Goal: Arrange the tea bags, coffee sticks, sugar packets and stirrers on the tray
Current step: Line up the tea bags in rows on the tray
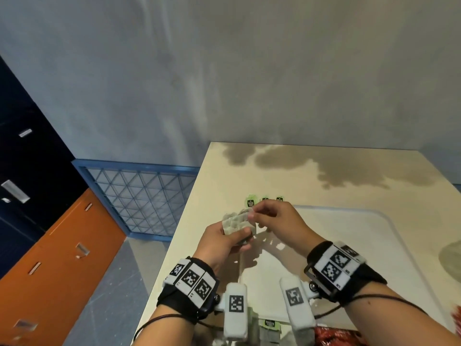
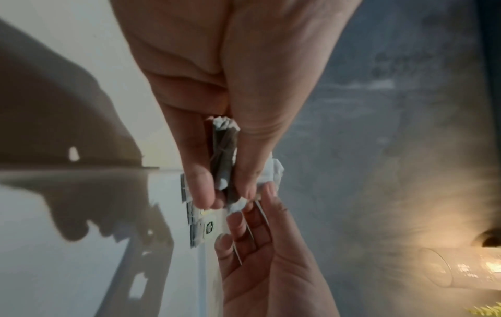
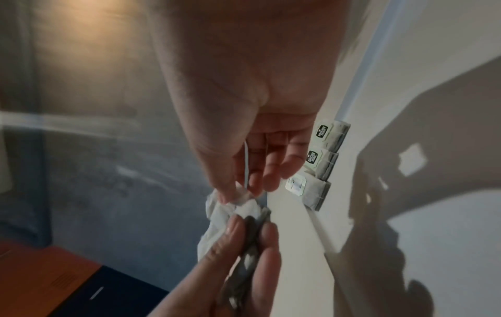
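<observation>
Left hand (image 1: 219,242): tea bags (image 1: 238,222) gripped above the tray's (image 1: 361,221) left edge.
Right hand (image 1: 274,218): their top corner pinched.

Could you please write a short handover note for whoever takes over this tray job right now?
Left hand: grips a small bundle of tea bags, held above the table.
Right hand: pinches the top of that bundle, with a thin string running through its fingers, seemingly separating one bag.
Done: three tea bags lie in a row at the tray's far left edge, tags pointing outward.
Left: place the bags still in hand. More tea bags and some red packets wait at the near edge. No stirrers are visible.
</observation>
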The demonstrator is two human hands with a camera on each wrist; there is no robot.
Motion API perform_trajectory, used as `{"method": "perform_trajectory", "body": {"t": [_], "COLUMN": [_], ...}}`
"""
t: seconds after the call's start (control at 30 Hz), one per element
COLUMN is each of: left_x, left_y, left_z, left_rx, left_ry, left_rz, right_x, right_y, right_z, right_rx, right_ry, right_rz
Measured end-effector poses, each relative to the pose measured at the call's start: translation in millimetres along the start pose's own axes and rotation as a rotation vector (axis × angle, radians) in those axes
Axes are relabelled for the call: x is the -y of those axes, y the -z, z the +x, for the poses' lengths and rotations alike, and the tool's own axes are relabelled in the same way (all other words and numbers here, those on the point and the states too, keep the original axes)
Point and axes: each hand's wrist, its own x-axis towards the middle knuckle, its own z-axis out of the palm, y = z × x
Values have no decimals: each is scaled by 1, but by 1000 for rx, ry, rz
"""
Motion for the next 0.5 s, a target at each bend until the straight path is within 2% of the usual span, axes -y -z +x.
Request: {"method": "perform_trajectory", "body": {"t": [0.1,0.27,0.4,0.5], "left_x": [-3,-3,0,1], "left_y": [-10,-25,-50,-61], "left_z": [-11,-22,-34,-39], "left_rx": [-10,-241,-209,-183], "left_ry": [-34,-171,-282,-267], "left_rz": [95,193,366,380], "right_x": [0,-6,-9,-5], "right_y": [8,21,18,18], "right_z": [-19,-43,-55,-63], "right_rx": [-64,-197,-240,-265], "right_ry": [23,15,34,44], "right_rz": [20,1,-94,-85]}}
